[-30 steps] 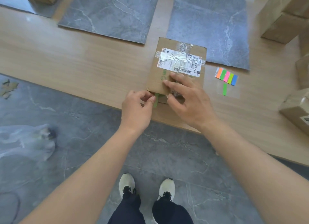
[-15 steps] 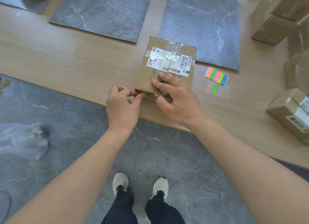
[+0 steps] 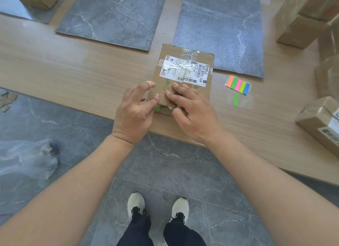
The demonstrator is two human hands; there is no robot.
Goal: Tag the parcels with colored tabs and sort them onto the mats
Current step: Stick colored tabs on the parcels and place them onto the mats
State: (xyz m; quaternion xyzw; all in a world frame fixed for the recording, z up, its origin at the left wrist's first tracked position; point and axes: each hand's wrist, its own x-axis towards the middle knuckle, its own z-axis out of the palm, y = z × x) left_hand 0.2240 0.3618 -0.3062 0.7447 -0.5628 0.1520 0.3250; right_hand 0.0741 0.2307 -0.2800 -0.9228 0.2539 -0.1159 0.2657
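Spread left hand (image 3: 134, 109) and right hand (image 3: 193, 115) rest on the taped cardboard parcel (image 3: 170, 50).

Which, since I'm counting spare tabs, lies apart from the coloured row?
The lone green tab on the clear film, on the near side of the row; the other five sit side by side.

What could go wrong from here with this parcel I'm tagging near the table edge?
The green tab only peeks out at the near edge of the parcel by your left hand; if poorly pressed, it may peel off in the move. The parcel lies close to the near edge of the table under your right hand, so a pull toward you could drop it.
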